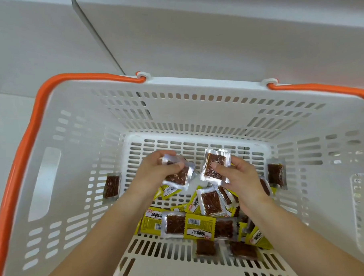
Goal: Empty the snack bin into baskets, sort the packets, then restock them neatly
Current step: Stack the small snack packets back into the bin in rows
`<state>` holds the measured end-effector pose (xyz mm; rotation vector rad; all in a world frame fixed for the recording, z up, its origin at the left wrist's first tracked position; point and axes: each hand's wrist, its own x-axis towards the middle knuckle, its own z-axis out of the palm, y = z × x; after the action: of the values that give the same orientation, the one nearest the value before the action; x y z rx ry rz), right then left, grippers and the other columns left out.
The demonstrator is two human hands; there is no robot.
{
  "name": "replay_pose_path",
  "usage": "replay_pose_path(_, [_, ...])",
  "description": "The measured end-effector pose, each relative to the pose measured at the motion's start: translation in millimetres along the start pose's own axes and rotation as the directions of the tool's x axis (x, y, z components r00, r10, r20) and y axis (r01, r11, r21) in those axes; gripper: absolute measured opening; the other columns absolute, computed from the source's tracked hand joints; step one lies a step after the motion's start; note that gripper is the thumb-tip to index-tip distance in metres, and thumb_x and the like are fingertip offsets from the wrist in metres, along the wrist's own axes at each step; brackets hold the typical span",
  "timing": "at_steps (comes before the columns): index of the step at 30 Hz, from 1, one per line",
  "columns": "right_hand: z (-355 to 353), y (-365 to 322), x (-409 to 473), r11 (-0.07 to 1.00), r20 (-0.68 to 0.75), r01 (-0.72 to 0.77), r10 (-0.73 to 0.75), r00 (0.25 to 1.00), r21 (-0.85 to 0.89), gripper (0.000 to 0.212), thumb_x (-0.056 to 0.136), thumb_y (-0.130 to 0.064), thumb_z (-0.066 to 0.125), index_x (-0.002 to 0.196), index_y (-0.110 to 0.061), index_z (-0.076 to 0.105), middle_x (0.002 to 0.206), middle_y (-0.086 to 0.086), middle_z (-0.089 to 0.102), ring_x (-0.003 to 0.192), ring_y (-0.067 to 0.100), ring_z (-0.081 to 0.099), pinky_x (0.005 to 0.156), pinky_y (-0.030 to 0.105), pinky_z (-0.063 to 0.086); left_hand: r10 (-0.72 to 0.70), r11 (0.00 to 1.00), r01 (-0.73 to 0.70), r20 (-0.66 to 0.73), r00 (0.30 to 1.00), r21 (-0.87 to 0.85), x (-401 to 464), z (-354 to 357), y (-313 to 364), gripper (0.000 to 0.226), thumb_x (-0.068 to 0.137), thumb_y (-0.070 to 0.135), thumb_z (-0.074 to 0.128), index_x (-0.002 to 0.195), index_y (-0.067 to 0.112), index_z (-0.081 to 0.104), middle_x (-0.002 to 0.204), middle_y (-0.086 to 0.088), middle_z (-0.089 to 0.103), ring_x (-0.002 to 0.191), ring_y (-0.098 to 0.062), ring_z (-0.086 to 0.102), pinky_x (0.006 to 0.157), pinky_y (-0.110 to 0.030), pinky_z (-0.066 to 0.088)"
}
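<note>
Yellow barcode-labelled packets [198, 225] fill the basket [76, 130]; writing unreadable.

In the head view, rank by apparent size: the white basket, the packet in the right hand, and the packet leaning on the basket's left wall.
1. White basket, by far the largest.
2. Packet in the right hand.
3. Packet leaning on the left wall, slightly smaller, though it's seen at an angle, so unsure.

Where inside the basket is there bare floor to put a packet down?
The far strip of the basket floor, between the back wall and the hands, is bare. So is the near-left floor, beside the yellow packets. The middle and near-right are crowded with packets. Left hand and right hand each hold a clear packet.
</note>
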<state>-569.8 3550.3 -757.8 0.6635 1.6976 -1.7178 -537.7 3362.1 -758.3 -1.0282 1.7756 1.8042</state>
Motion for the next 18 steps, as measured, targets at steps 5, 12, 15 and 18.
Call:
replay_pose_path(5, [6.7,3.1,-6.2,0.999,0.103,-0.040,0.037,0.994,0.029,0.014,0.088,-0.012,0.066,0.087,-0.026,0.063,0.075,-0.012,0.063,0.072,0.001,0.062,0.066,0.023,0.053,-0.046,0.919,0.060,0.044,0.998,-0.389,-1.3,13.5,11.1,0.030,0.074,0.009,0.074,0.100,0.009,0.061,0.094,-0.012,0.070,0.074,-0.019,0.070,0.062,-0.026,0.056])
replay_pose_path(12, [9.3,7.3,-8.3,0.983,0.138,-0.126,0.107,0.985,0.135,0.023,0.092,-0.004,0.055,0.089,-0.022,0.069,0.102,0.003,0.071,0.096,0.023,0.066,0.087,0.041,0.055,0.170,0.978,-0.161,-0.061,0.984,0.132,-10.7,35.5,-4.0,0.012,0.087,0.025,0.068,0.098,0.019,0.069,0.087,0.001,0.071,0.080,-0.012,0.067,0.064,-0.014,0.051])
replay_pose_path(15, [9.5,12.1,-7.4,0.975,0.135,-0.141,0.119,0.984,0.171,0.018,0.093,-0.007,0.054,0.097,-0.018,0.068,0.100,0.005,0.072,0.091,0.023,0.068,0.084,0.040,0.056,0.119,0.985,-0.114,-0.036,0.992,0.126,-10.8,38.6,-6.2,0.018,0.091,0.028,0.062,0.108,0.021,0.062,0.093,0.011,0.065,0.084,-0.005,0.063,0.063,-0.007,0.048])
replay_pose_path(18, [9.1,15.2,-8.6,0.971,0.166,-0.140,0.109,0.980,0.192,0.010,0.094,-0.018,0.057,0.100,-0.018,0.065,0.089,-0.001,0.074,0.080,0.018,0.072,0.075,0.032,0.057,0.038,0.988,-0.042,0.026,0.999,0.150,-10.3,41.9,-11.3,0.021,0.096,0.032,0.054,0.099,0.016,0.067,0.093,-0.004,0.070,0.086,-0.020,0.065,0.079,-0.030,0.052])
